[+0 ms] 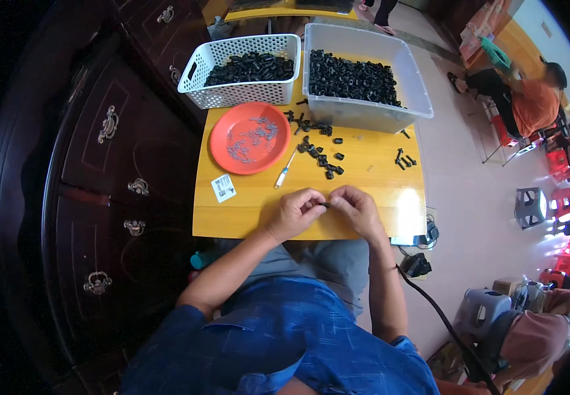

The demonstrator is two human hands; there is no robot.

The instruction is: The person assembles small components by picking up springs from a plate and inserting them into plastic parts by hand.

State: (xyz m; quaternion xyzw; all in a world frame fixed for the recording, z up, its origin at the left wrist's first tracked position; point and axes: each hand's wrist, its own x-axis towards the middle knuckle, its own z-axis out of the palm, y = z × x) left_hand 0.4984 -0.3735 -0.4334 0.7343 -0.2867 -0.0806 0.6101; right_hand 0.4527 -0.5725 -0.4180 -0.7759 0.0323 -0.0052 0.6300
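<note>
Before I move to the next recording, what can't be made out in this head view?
Head view:
Black piece: mostly covered by the left hand and right hand.
Silvery pieces in the red bowl: too small for exact form.
Black parts in the white basket: lower ones hidden under upper ones.
Person at top: cut off above the legs by the upper edge.

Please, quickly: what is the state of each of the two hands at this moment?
Left hand: closed, holding a small black part at the fingertips.
Right hand: closed, fingertips on the same part.
</note>
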